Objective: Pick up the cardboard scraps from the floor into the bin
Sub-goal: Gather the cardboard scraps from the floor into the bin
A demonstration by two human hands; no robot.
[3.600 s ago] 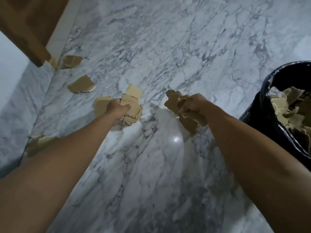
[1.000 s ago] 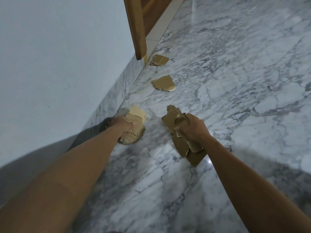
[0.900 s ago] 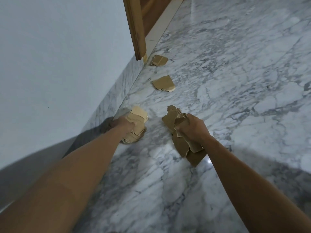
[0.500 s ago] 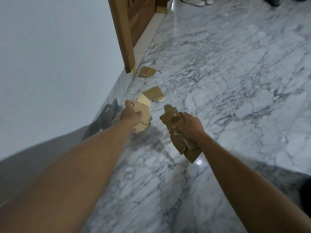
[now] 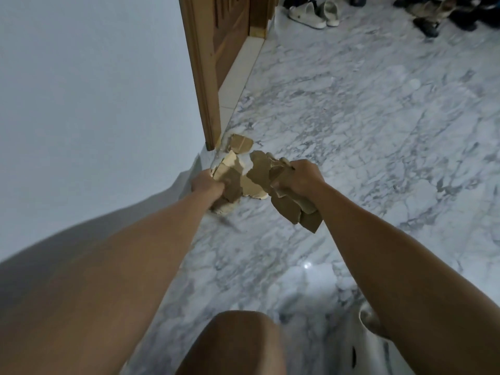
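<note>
Left hand (image 5: 207, 184) clutches a wad of scraps (image 5: 230, 182) low by the wall; right hand (image 5: 304, 178) grips another bundle (image 5: 273, 180). One scrap (image 5: 240, 143) lies by the door frame (image 5: 200, 77). Gathering step, likely; next, grab it, then find the bin, out of view.

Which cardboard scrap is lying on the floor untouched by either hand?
The scrap by the door frame. The other scraps are bunched in the left hand and right hand.

Both forearms (image 5: 135, 255) bare, no sleeves in view. Left hand (image 5: 207, 184), right hand (image 5: 304, 178) ungloved (no rings, watch visible). Knee (image 5: 240, 339) bare. White slipper (image 5: 378, 347) worn.
</note>
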